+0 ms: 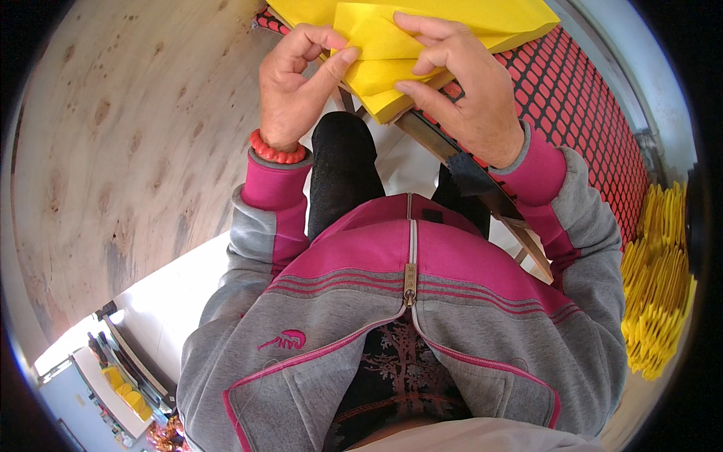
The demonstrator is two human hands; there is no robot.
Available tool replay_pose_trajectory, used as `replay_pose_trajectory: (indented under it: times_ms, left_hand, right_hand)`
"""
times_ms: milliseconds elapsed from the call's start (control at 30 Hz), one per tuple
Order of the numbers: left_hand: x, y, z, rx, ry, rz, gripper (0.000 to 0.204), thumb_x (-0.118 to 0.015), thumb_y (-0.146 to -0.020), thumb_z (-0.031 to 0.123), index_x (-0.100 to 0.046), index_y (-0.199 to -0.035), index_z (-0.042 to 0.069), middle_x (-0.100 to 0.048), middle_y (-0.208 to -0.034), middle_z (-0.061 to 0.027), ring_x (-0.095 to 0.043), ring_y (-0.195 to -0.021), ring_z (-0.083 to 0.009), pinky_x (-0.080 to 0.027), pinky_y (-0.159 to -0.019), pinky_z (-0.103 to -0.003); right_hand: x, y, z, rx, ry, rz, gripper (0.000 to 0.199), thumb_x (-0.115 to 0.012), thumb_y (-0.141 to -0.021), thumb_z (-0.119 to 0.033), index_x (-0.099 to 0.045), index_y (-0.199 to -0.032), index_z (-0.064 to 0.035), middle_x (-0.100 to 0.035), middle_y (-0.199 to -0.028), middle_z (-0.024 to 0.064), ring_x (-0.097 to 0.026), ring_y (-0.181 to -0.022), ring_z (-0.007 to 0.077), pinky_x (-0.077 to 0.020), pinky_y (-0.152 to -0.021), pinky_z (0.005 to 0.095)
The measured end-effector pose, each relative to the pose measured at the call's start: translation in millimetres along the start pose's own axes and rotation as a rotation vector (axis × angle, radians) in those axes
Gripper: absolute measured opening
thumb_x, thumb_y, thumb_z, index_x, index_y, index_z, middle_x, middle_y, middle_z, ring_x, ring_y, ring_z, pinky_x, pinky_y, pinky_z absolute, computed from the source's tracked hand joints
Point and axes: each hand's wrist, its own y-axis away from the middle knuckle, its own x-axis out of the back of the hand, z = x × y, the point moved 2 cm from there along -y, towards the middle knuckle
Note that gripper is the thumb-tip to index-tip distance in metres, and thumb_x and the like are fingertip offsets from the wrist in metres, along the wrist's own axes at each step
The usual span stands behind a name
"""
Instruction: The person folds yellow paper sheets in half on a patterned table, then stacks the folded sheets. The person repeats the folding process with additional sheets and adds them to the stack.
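A folded yellow sheet, which looks like paper or thin fabric, is held up between my two hands at the top of the view. My left hand pinches its left edge between thumb and forefinger. On the other side, my right hand has its fingers curved around the right part, the thumb low and the fingertips on the folds. The lower end of the piece narrows to a blunt corner. Behind it lies a larger yellow sheet on a red and black patterned surface.
A wooden board spans the left side. Many folded yellow pieces are stacked at the right. A wooden frame edge runs below the patterned surface, by my knees. Yellow items sit on a shelf at lower left.
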Motion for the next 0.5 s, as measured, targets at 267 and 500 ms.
replay_pose_trajectory:
  times_ms: [267,500]
  left_hand:
    - [3.6,0.3,0.6,-0.053,0.018,-0.036,0.009,-0.065,-0.097,-0.004,-0.067,-0.104,0.001,-0.07,-0.099,-0.0008,-0.065,-0.096,-0.0088,-0.052,-0.085,-0.023]
    - [12.1,-1.3,6.9,-0.084,-0.095,-0.22,0.018,-0.067,-0.087,-0.001,-0.072,-0.104,0.002,-0.072,-0.105,-0.0067,-0.065,-0.103,-0.0179,-0.047,-0.097,-0.031]
  right_hand:
    - [-2.1,1.7,-1.7,0.001,0.038,-0.071,0.013,-0.074,-0.086,-0.009,-0.064,-0.094,-0.0059,-0.065,-0.133,0.0145,-0.068,-0.104,0.0329,-0.0548,-0.087,0.0376]
    - [-1.1,2.5,0.0,-0.042,-0.015,-0.078,0.012,-0.073,-0.089,-0.003,-0.063,-0.097,-0.0027,-0.065,-0.136,0.0184,-0.068,-0.109,0.0291,-0.0545,-0.087,0.0322]
